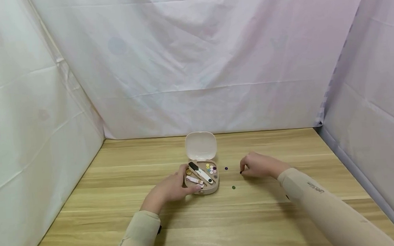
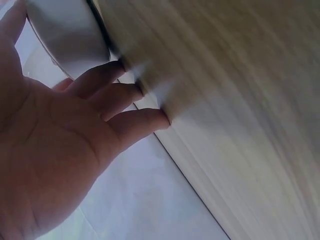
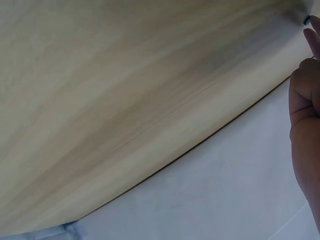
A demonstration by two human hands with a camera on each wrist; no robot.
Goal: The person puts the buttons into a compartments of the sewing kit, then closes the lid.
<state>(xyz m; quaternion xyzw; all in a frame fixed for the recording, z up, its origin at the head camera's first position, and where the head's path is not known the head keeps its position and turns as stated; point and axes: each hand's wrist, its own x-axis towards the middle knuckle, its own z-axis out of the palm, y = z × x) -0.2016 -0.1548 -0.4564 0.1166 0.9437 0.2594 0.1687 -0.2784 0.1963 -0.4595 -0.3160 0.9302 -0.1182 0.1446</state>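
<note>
An opened beige case (image 1: 204, 191) stands on the table with its pale lid (image 1: 201, 145) raised. Inside lie a white and black tool (image 1: 202, 172), a patterned white strip (image 1: 194, 180), a gold round piece (image 1: 188, 172) and several coloured buttons (image 1: 211, 167). My left hand (image 1: 174, 185) holds the case by its left side, thumb across the front edge. In the left wrist view, three fingertips (image 2: 162, 117) rest on the table beside the case (image 2: 70, 35). To the right, my right hand (image 1: 259, 165) pinches a small dark button (image 3: 306, 20) close over the tabletop.
Between the case and my right hand lie a dark blue button (image 1: 226, 168) and a green button (image 1: 234, 187). Another dark piece (image 1: 287, 197) shows beside the right sleeve (image 1: 322, 202). White cloth (image 1: 192, 62) hangs behind the wooden table (image 1: 96, 206) and at both sides.
</note>
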